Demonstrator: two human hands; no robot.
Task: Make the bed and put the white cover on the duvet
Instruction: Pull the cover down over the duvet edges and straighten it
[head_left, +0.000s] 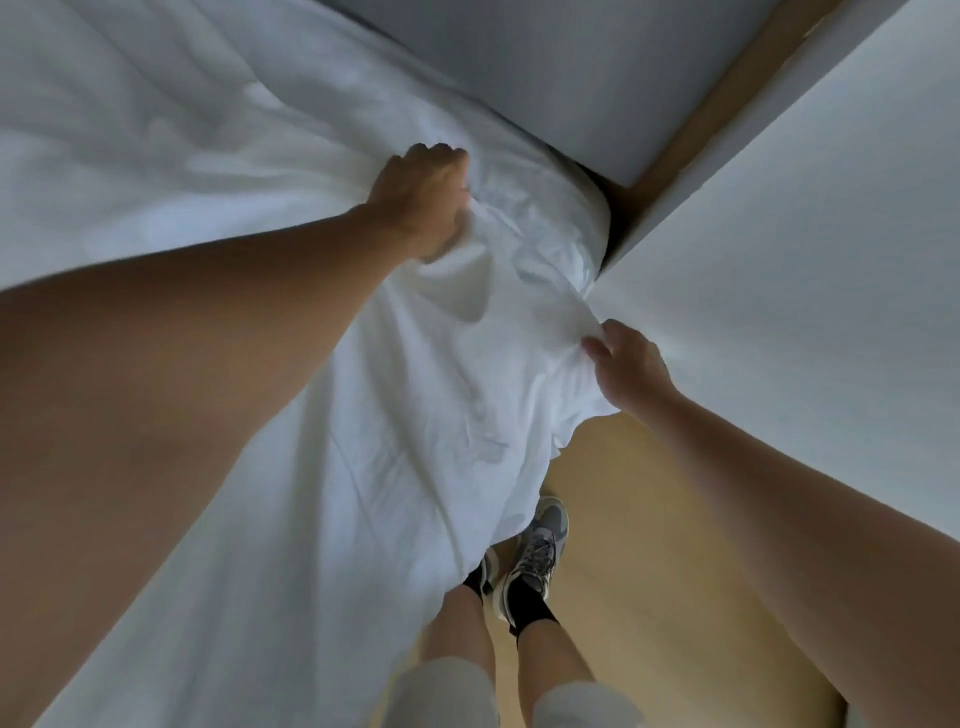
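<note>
Two hands on the white cover (467, 374), which drapes off the bed (589, 223) corner toward the floor (649, 519). Left hand (421, 200) fists a bunch on top; right hand (631, 371) pinches the hanging edge, fingers (593, 347) curled. Duvet inside? Cannot tell. I'd tension the edge outward between both grips, then shake bunching flat, clear of the shoes (540, 551).

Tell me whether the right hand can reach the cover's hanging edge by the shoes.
Probably yes, once it lets go: the right hand pinches the white cover higher up, and only bare floor shows between it and the edge by the shoes.
</note>
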